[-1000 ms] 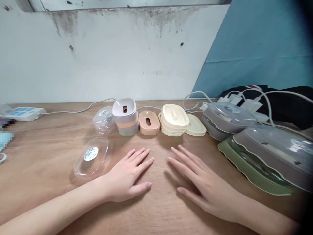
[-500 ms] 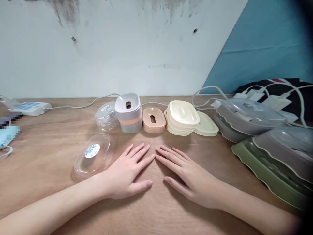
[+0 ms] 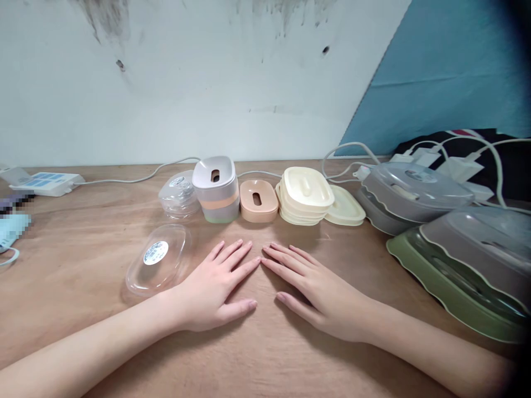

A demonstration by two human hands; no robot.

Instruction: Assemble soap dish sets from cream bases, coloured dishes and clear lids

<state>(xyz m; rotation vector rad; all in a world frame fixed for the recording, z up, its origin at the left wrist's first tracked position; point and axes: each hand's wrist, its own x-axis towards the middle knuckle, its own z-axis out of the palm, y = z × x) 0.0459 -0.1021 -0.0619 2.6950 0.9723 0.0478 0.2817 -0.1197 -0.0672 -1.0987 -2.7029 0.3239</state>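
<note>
My left hand (image 3: 215, 287) lies flat on the wooden table (image 3: 249, 359), fingers spread, holding nothing. Just left of it rests a clear plastic lid (image 3: 176, 251) with a round label. My right hand (image 3: 317, 296) is flat too, fingers apart, its index fingertip meeting the left one's. Beyond the hands stands a row: stacked clear lids (image 3: 178, 196), a stack of lilac, orange and green slotted pieces (image 3: 215, 193), a peach piece (image 3: 267, 203) with an oval slot, and a stack of cream lids (image 3: 307, 190). One more cream lid (image 3: 346, 207) leans flat beside that stack.
On the right sit grey boxes with clear covers (image 3: 418, 190) and a green one (image 3: 468, 309). White cables and plugs (image 3: 462, 166) lie behind them. A white power strip (image 3: 50, 183) and a light blue object (image 3: 14, 229) are at the left. A wall (image 3: 186, 83) closes the back.
The whole view has shifted slightly, with things appearing a little further left and up. Both hands keep the same pose on the table.
</note>
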